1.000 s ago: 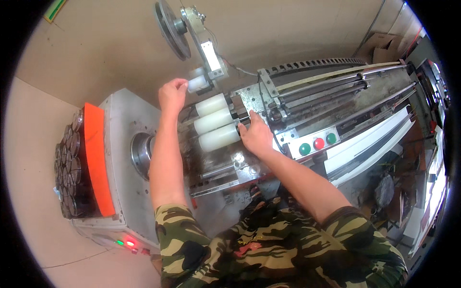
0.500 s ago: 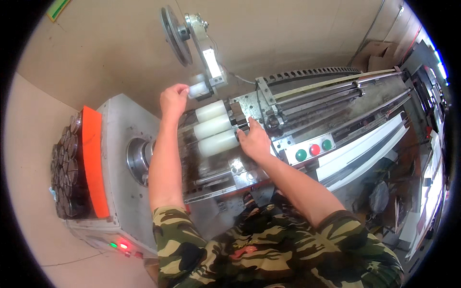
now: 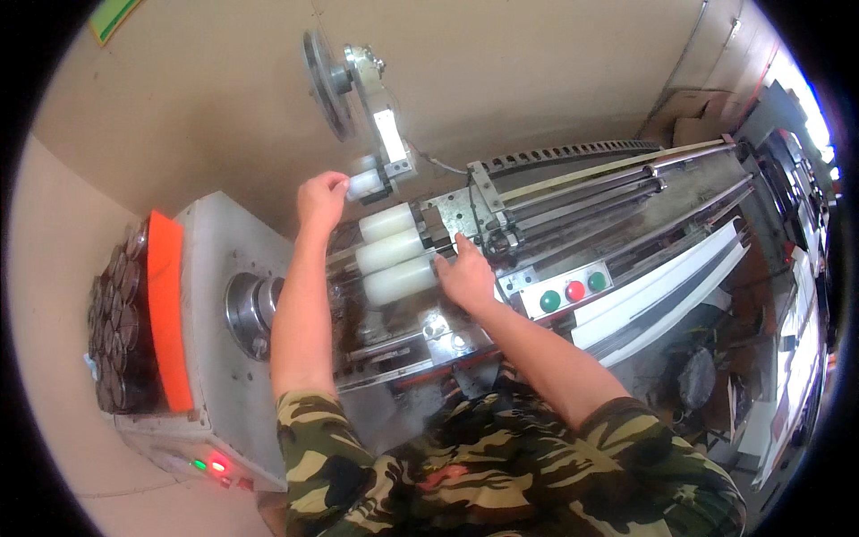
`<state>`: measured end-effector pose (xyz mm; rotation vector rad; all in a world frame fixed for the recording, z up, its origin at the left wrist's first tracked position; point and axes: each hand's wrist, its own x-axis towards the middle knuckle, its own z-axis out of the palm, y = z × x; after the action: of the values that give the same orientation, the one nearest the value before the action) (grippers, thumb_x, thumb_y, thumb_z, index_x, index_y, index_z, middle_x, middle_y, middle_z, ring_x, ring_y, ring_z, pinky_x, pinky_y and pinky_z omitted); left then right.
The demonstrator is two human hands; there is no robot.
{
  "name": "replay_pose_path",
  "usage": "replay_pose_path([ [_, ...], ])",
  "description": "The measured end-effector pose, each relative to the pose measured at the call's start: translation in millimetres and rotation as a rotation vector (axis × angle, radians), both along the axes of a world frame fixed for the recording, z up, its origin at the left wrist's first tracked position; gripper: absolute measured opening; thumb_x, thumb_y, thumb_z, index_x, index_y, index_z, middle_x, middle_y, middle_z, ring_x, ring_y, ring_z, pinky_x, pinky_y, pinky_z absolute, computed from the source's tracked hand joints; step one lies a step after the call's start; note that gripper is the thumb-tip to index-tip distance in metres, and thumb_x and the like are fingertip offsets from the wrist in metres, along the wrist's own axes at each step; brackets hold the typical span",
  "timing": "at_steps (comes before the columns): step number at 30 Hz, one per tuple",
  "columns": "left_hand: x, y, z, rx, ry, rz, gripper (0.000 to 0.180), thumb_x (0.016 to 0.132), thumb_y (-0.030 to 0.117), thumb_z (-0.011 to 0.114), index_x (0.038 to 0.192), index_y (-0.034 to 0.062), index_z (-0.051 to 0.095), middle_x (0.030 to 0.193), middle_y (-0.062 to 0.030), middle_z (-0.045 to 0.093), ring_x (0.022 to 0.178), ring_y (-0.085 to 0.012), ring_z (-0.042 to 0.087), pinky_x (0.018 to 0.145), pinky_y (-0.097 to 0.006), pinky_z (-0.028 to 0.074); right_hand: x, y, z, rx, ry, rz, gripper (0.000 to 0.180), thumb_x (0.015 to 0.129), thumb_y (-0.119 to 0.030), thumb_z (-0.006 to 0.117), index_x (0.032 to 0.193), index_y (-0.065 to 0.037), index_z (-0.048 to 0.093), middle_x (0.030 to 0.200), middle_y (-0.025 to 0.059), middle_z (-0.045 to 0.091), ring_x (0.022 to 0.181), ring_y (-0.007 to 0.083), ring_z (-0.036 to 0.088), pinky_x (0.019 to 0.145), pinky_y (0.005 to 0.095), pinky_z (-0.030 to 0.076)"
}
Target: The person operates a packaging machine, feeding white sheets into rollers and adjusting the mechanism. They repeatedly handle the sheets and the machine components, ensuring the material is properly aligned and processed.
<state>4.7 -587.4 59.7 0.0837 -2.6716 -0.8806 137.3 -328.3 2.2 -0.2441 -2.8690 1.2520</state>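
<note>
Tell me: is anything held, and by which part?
The left hand holds the small white roller by its left end; for the right hand, I can't tell.

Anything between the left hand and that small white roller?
Nothing visible: the left hand has its fingers at the left end of the small white roller. Three larger white rollers sit lower, aside.
</note>
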Motion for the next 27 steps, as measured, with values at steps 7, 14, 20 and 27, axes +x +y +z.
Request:
replay_pose_path([
  [7, 6, 11, 16, 0.05, -0.021, -0.047, 0.02, 0.088, 0.019, 0.068, 0.101, 0.0053, 0.077, 0.091, -0.01, 0.076, 0.082, -0.0211, 0.071, 0.078, -0.035, 0.054, -3, 2, -16, -0.036, -0.012, -0.011, 0.066, 0.091, -0.035, 0.067, 0.142, 0.002, 0.049, 0.133, 0.0257, 0.06, 0.12, 0.043, 0.06, 0.103, 0.0492, 0.047],
  [14, -8, -1, -5, 0.059, 0.023, -0.082, 0.017, 0.089, 0.014, 0.068, 0.101, 0.0024, 0.075, 0.086, -0.0097, 0.073, 0.079, -0.0194, 0.069, 0.075, -0.033, 0.052, 3, 14, 10, -0.057, -0.043, 0.024, 0.06, 0.094, -0.031, 0.064, 0.141, 0.001, 0.044, 0.134, 0.025, 0.056, 0.113, 0.0435, 0.062, 0.096, 0.0503, 0.051],
  [20, 17, -48, -43, 0.299, -0.215, -0.172, 0.051, 0.084, 0.005, 0.07, 0.134, -0.0006, 0.059, 0.1, -0.009, 0.071, 0.086, -0.0179, 0.066, 0.08, -0.032, 0.053, 5, 15, 15, -0.072, -0.071, 0.021, 0.061, 0.092, -0.029, 0.063, 0.142, 0.001, 0.044, 0.135, 0.0235, 0.056, 0.114, 0.0433, 0.062, 0.095, 0.0507, 0.052],
  [27, 132, -58, -23, 0.007, -0.525, -0.312, 0.09, 0.073, 0.002, 0.077, 0.154, 0.0039, 0.037, 0.122, -0.0194, 0.067, 0.111, -0.0298, 0.066, 0.098, -0.04, 0.051, 8, 18, 19, -0.097, -0.057, 0.012, 0.06, 0.093, -0.029, 0.063, 0.14, 0.002, 0.044, 0.134, 0.023, 0.056, 0.112, 0.043, 0.063, 0.093, 0.051, 0.053],
])
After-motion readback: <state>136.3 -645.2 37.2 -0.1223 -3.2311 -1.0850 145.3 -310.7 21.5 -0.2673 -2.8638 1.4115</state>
